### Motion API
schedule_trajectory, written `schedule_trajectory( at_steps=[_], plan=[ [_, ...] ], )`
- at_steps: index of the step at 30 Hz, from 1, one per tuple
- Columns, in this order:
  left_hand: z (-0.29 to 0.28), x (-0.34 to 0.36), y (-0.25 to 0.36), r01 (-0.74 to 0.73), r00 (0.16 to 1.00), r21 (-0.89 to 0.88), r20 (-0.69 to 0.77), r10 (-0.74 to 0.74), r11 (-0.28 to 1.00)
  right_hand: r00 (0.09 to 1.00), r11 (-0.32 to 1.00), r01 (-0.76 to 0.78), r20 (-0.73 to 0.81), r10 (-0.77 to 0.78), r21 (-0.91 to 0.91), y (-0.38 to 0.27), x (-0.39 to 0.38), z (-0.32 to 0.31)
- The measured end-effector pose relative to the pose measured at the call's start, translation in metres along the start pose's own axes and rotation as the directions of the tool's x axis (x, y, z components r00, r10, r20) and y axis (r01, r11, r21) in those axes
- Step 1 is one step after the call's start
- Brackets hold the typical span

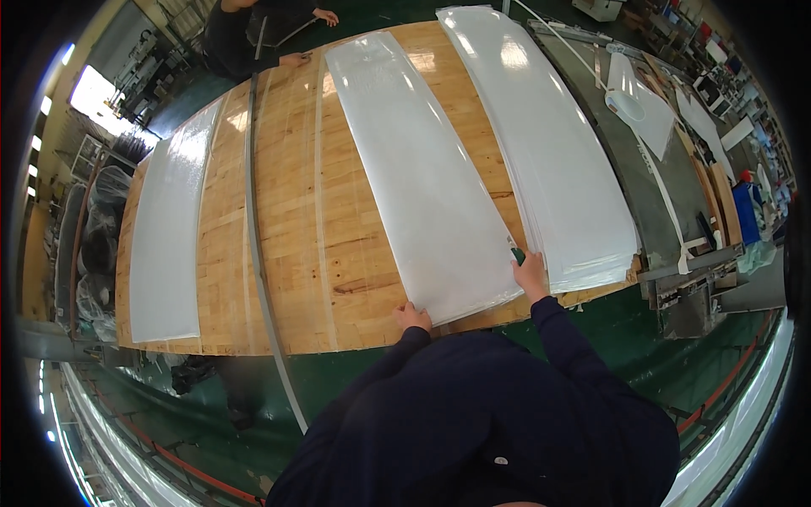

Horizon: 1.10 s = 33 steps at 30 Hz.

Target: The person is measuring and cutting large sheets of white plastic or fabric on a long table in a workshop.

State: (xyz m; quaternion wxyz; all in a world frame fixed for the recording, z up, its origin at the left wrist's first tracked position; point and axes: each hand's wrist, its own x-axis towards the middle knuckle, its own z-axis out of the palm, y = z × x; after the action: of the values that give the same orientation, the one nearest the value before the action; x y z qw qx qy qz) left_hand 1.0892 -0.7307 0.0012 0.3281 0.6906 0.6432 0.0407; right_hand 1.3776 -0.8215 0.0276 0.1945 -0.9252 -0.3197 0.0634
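Note:
A long, glossy white sheet [427, 182], seemingly several layers thick, lies lengthwise in front of me on the wooden table [291, 215]. My left hand [412, 318] pinches its near left corner. At its right edge, close to the near end, my right hand [530, 275] is closed around a small dark green tool [518, 253] with a pale tip; its exact kind cannot be made out. Right of that hand rests a thicker stack of white sheets [562, 160], with uneven layers at its near end.
Farther left are another white sheet [169, 228] and a long metal straightedge [256, 203] jutting past the table's near edge. A co-worker [241, 38] stands at the far side, one hand on the table. A grey bench [621, 160] with strips and scraps borders the right.

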Motion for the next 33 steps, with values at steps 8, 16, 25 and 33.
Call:
schedule_trajectory(
  at_steps=[8, 16, 25, 33],
  plan=[
    [0.012, 0.020, -0.016, -0.016, 0.993, -0.536, -0.105, -0.048, 0.844, 0.978, 0.953, -0.204, 0.096, 0.187, 0.223, 0.011, 0.014, 0.013],
    [-0.021, 0.018, -0.010, 0.602, 0.789, -0.687, 0.591, -0.169, 0.408, 0.824, 0.702, -0.463, 0.554, 0.115, 0.542, 0.036, 0.011, -0.009],
    [-0.044, 0.016, 0.014, 0.641, 0.752, -0.710, 0.657, -0.054, 0.293, 0.641, -0.213, -0.731, 0.759, 0.111, 0.648, 0.007, -0.042, -0.032],
    [-0.045, 0.011, 0.009, 0.433, 0.800, -0.663, 0.595, 0.078, 0.611, 0.847, 0.410, -0.525, 0.413, 0.334, 0.745, 0.010, -0.028, 0.011]
  ],
)
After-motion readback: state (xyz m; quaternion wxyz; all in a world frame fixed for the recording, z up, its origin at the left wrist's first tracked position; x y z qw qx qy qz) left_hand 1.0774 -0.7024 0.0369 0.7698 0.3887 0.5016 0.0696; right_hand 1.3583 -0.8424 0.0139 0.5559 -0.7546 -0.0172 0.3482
